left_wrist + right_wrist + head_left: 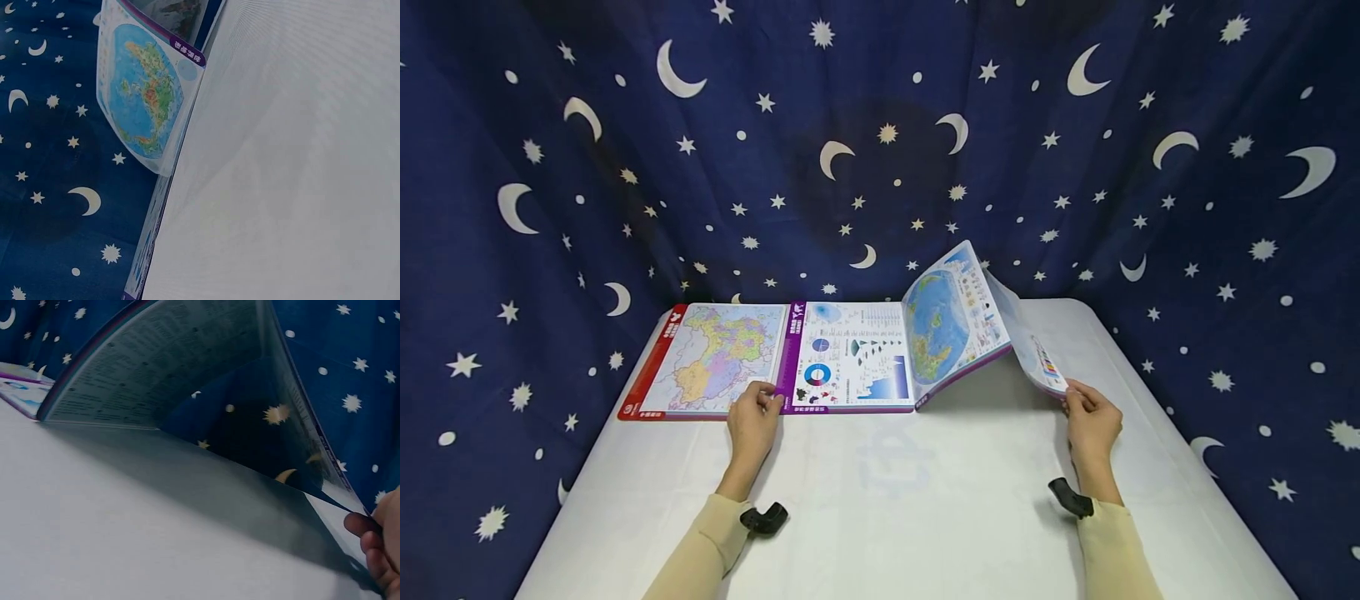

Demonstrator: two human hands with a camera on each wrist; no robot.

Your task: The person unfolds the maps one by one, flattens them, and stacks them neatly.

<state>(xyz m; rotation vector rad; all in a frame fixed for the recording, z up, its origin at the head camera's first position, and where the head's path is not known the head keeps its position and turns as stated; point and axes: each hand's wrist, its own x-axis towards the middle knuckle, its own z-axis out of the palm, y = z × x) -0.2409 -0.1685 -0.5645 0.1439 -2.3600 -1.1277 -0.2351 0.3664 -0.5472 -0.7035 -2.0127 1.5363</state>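
A folding map (859, 358) with purple edging stretches across the back of the white table. Its charted panel lies flat, while a world-map panel (936, 325) tilts up toward the right. At the far right, my right hand (1093, 421) pinches the near corner of the outermost panel (1026, 337); the right wrist view shows this grip at its edge. A red-edged map panel (722, 354) lies flat on the left; whether it joins the purple-edged part I cannot tell. My left hand (752, 425) pinches the near edge by the purple band. The left wrist view does not show that hand.
The white table (917, 517) extends in front of the map. A dark blue curtain (887, 167) with moons and stars hangs behind and along both sides. Black wrist devices (765, 519) sit at both beige cuffs.
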